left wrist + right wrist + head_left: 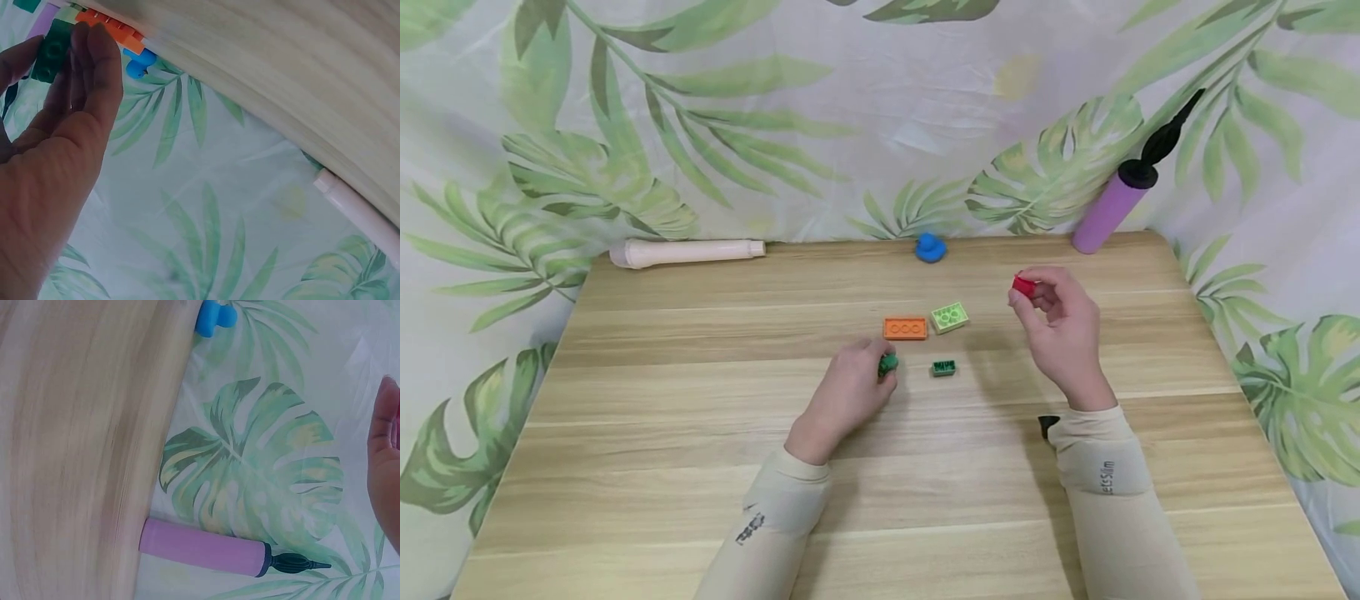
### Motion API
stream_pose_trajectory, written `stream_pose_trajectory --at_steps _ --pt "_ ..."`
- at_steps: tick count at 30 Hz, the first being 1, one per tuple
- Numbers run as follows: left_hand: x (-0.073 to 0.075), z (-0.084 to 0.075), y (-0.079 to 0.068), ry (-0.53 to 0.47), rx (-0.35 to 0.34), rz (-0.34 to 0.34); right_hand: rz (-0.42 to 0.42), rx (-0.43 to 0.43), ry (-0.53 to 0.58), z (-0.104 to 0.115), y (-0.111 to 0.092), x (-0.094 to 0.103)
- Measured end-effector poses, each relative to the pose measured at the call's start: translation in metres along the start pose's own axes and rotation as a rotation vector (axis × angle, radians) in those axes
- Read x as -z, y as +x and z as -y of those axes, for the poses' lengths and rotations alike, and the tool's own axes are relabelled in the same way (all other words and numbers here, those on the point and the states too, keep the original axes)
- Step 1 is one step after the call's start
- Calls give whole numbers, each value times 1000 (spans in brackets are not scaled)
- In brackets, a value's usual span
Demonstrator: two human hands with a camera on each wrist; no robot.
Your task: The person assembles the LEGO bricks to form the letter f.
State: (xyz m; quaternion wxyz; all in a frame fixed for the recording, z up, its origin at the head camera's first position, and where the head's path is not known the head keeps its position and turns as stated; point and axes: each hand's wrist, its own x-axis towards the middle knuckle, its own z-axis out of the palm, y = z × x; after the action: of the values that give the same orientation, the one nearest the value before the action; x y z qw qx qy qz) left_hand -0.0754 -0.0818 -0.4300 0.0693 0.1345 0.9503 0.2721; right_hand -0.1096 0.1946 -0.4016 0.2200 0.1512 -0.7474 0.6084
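Red brick (1022, 287) sits pinched in the raised right grip (1063, 337), green brick (52, 52) in the low left grip (847, 387).

left of the left hand (848, 387), bare tabletop (625, 400) offers wide passage, reaching back to the pale tube (692, 253) along the far edge. just ahead of that hand's fingers, the orange brick (906, 328) blocks a low forward slide, the lime brick (951, 317) close on its right; the blue duck (931, 247) sits farther ahead. right of that hand, a small dark green brick (943, 368) obstructs low crossing toward the right hand (1063, 337). ahead-right of the right hand stands the purple pump (1111, 210); a black object (1047, 426) lies behind it.
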Motion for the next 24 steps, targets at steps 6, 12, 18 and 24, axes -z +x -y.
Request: stream_pose_trajectory --at_steps 6,12,18,24 --pt "-6 -1 0 29 -11 -9 -19 26 30 0 2 1" --pt "-8 -3 -2 57 34 40 -46 27 29 3 2 0" --pt "-4 0 -2 52 64 105 -68 -8 13 6 2 0" --pt "-1 3 -1 -14 48 175 -61 -31 2 9 3 2"
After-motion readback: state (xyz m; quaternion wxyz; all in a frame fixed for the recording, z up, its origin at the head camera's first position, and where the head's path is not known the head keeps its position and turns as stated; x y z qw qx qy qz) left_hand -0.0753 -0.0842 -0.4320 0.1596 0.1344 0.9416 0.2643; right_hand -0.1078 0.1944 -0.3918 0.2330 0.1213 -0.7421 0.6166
